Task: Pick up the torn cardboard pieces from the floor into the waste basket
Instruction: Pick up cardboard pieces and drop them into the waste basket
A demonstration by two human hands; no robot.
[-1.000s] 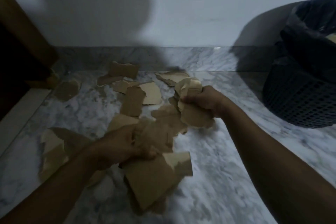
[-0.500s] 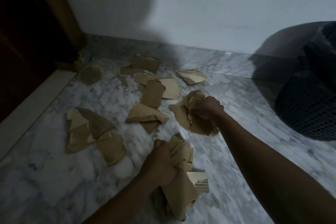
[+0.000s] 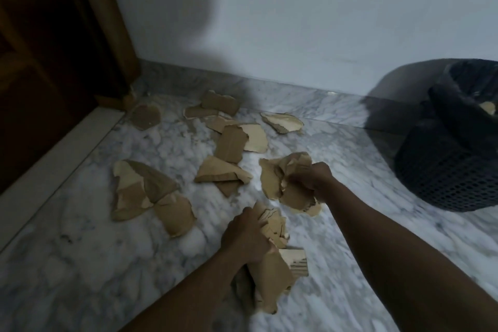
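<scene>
left hand (image 3: 246,234), right hand (image 3: 314,174), still clutching cardboard pieces (image 3: 269,283)

Two hands counted: your left hand (image 3: 246,237) and right hand (image 3: 312,175). Two gripped cardboard wads (image 3: 269,280), one per hand. Roughly twelve loose cardboard pieces (image 3: 231,143), centre and left of frame. One waste basket (image 3: 444,175), right edge.

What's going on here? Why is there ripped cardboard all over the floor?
A person is tidying up torn cardboard. Their left hand grips one bunch of pieces down by the marble floor, and their right hand grips a crumpled bunch just beyond it. Many loose pieces lie scattered toward the wall and the wooden door. The black waste basket stands on the right, with a pale scrap showing inside it.
</scene>
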